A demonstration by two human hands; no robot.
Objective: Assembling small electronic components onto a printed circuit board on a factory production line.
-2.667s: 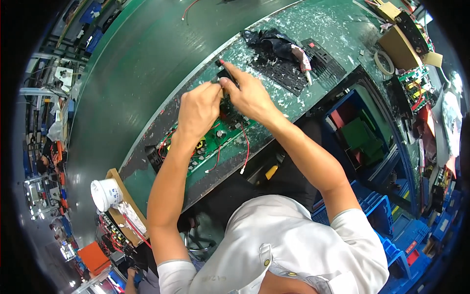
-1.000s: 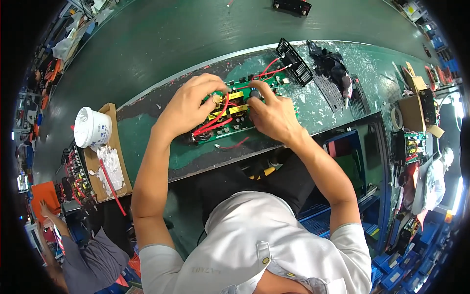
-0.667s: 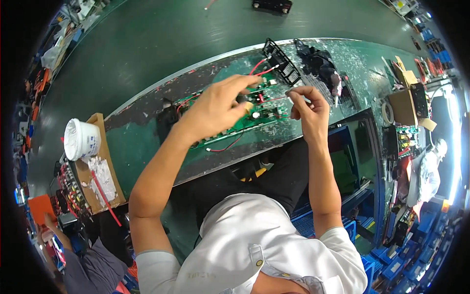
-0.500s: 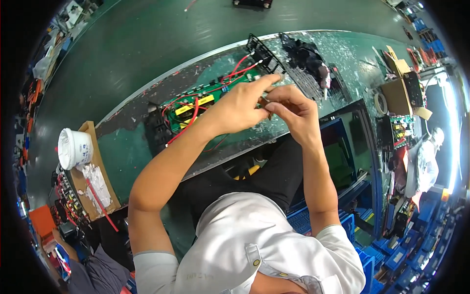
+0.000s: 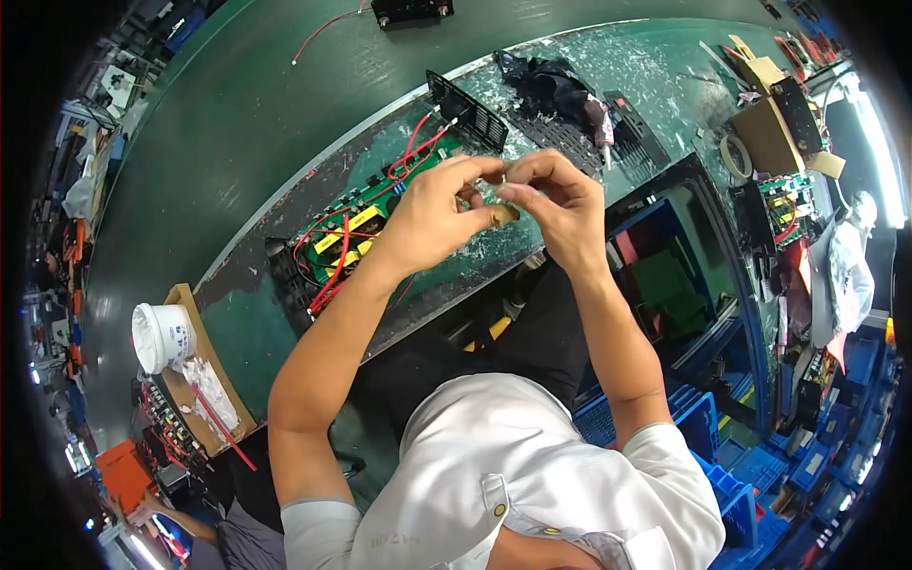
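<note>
My left hand [image 5: 435,211] and my right hand [image 5: 559,204] meet fingertip to fingertip above the bench. The right thumb and index finger are pinched together, and whatever they hold is too small to name. The left fingers are curled beside them, with thumb and index finger toward the right fingertips; what they grip is hidden. Beneath and left of my hands lies a green circuit board [image 5: 387,195] with yellow-wrapped transformers [image 5: 348,237] and red wires [image 5: 331,285]. A black vented panel [image 5: 467,114] stands upright at its far end.
Beyond the panel lie a crumpled black bag [image 5: 548,84] and a dark slotted plate [image 5: 635,131]. A white bucket [image 5: 163,337] stands at left by a cardboard tray [image 5: 237,404]. At right are a tape roll [image 5: 734,157], a cardboard box [image 5: 768,135] and blue bins [image 5: 727,489].
The left index finger, stretched out before, is now bent toward the right fingertips. The left thumb reaches farther out. The view has shifted, so the bench things appear more to the left.
</note>
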